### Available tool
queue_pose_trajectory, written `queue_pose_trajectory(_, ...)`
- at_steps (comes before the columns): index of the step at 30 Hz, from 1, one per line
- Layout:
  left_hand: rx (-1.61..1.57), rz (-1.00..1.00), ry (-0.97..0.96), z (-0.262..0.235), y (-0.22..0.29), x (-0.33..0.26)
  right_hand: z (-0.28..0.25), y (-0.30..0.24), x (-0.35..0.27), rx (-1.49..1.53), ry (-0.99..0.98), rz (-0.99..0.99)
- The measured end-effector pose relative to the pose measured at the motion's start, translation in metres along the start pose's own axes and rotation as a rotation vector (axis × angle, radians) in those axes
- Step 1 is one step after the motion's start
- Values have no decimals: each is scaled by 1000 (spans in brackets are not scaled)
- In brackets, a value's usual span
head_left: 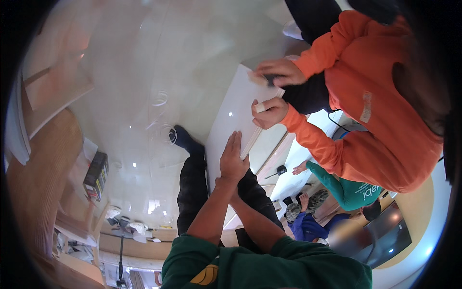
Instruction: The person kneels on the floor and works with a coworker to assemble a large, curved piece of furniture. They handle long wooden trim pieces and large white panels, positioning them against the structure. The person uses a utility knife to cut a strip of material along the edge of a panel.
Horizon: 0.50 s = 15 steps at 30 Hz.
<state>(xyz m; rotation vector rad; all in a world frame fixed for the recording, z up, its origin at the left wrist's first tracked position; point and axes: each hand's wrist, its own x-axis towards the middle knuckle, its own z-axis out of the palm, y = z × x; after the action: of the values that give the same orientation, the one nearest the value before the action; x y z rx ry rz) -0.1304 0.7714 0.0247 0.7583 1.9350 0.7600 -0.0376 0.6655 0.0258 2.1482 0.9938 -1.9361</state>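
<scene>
A long white board (226, 123) with a layered edge lies slanted across my legs. My left hand (233, 159) rests on it near the right edge, fingers stretched out flat and thumb toward that edge. My right forearm (257, 219) crosses behind the left wrist, and the right hand is mostly hidden there, so its fingers do not show. At the board's far end, a co-worker's hand (284, 72) holds a tan-and-dark block (260, 78), blurred by motion. The co-worker's other hand (272, 114) is by the board's edge, with something small and white at its fingers.
The orange-sleeved co-worker (370, 96) sits close on the right. Further right are more people (346, 188) and a dark screen (385, 236). Curled white strips (161, 98) lie on the glossy floor. At left stand a dark box (96, 176) and wooden furniture (43, 178).
</scene>
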Motion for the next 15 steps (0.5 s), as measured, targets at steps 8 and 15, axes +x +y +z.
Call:
queue_pose_trajectory(8,36,-27,-26,4,5,-4,-3,-22,-6,-5,-22,-19)
queue_pose_trajectory(15,80,-24,-14,6,-2,-6,-62,-118,-23,-326,-204,77)
